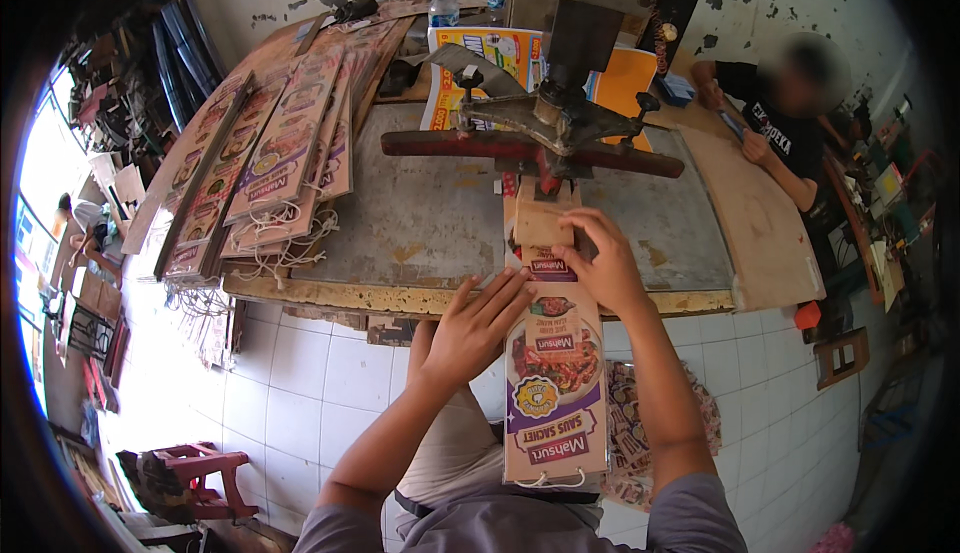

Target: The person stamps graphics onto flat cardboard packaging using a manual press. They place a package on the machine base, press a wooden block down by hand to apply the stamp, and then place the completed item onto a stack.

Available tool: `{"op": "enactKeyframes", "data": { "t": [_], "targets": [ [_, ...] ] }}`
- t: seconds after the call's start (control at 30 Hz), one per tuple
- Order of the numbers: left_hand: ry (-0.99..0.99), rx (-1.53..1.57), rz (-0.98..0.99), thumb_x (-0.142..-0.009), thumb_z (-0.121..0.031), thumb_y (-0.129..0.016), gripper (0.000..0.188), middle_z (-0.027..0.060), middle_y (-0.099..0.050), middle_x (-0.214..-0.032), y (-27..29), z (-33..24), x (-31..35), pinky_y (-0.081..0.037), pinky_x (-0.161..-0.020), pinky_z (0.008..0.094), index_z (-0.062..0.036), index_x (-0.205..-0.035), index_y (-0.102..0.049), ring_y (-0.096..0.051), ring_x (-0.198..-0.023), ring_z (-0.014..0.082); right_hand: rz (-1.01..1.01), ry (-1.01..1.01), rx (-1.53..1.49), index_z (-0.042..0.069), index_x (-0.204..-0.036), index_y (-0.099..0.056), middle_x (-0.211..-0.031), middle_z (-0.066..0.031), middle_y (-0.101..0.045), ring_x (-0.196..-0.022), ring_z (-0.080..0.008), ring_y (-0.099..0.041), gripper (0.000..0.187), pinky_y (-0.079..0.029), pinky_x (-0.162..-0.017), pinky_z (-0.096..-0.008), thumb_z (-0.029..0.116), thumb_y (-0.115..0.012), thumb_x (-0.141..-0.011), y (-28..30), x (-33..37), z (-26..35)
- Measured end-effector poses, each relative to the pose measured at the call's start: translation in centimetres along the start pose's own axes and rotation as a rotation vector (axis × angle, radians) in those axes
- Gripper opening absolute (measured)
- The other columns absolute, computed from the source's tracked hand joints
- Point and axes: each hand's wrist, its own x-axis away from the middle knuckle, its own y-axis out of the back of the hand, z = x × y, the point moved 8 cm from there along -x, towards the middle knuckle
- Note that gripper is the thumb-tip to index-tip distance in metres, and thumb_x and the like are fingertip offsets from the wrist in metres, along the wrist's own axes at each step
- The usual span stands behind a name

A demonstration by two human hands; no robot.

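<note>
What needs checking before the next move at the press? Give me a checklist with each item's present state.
1. Printed card stack lined up under the press head: ok, its far end sits below it.
2. Left hand steadying the stack's left edge: ok.
3. Right hand clear of the press head: not ok, fingers rest on the brown board just below it.
4. Stack edges flush: cannot tell.
5. Finished cards out of the way: ok, piled to the left.

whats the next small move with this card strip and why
Probably nudge the card strip a little further under the press: its top end sits just below the press head, with the left hand flat on its edge and the right hand steadying the top.
</note>
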Motion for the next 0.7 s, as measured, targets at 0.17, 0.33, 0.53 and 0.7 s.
{"op": "enactKeyframes", "data": {
  "t": [0.17,0.33,0.53,0.7],
  "targets": [
    [0.037,-0.038,-0.253,-0.091,-0.021,-0.08,0.06,0.0099,-0.064,-0.158,1.1,1.5,9.9,-0.035,-0.129,0.0504,-0.015,-0.149,-0.065,-0.056,-0.152,0.0293,0.092,0.001,-0.117,0.005,-0.127,-0.073,-0.134,-0.0123,-0.071,-0.126,-0.0334,-0.069,0.037,-0.055,-0.107,-0.0449,0.019,-0.087,-0.095,3.4,6.2,2.5],
    [0.469,0.196,0.007,-0.1,-0.033,-0.076,0.067,0.0222,-0.05,-0.168,-4.4,8.0,18.3,-0.03,-0.131,0.0532,-0.0045,-0.157,-0.055,-0.044,-0.159,0.0399,-0.108,-0.232,0.141,0.008,-0.133,-0.073,-0.129,-0.0107,-0.074,-0.129,-0.0287,-0.067,0.043,-0.052,-0.111,-0.044,0.029,-0.086,-0.098,14.1,11.8,-4.6],
    [0.758,0.463,0.507,-0.116,-0.058,-0.043,0.086,0.0283,-0.02,-0.182,-17.3,13.4,23.9,-0.017,-0.138,0.0478,0.0053,-0.172,-0.027,-0.011,-0.172,0.0393,-0.344,-0.412,0.294,0.005,-0.143,-0.066,-0.14,-0.0131,-0.068,-0.13,-0.0289,-0.066,0.042,-0.052,-0.111,-0.0427,0.027,-0.075,-0.108,26.4,12.8,-22.1],
    [0.769,0.461,0.594,-0.115,-0.06,-0.044,0.082,0.0265,-0.024,-0.181,-21.8,17.2,23.8,-0.019,-0.136,0.0563,-0.0024,-0.173,-0.032,-0.014,-0.17,0.0421,-0.332,-0.449,0.523,0.006,-0.146,-0.064,-0.146,-0.0168,-0.065,-0.132,-0.0331,-0.065,0.038,-0.053,-0.111,-0.0438,0.023,-0.068,-0.112,31.1,10.9,-32.9]
  ]
}}
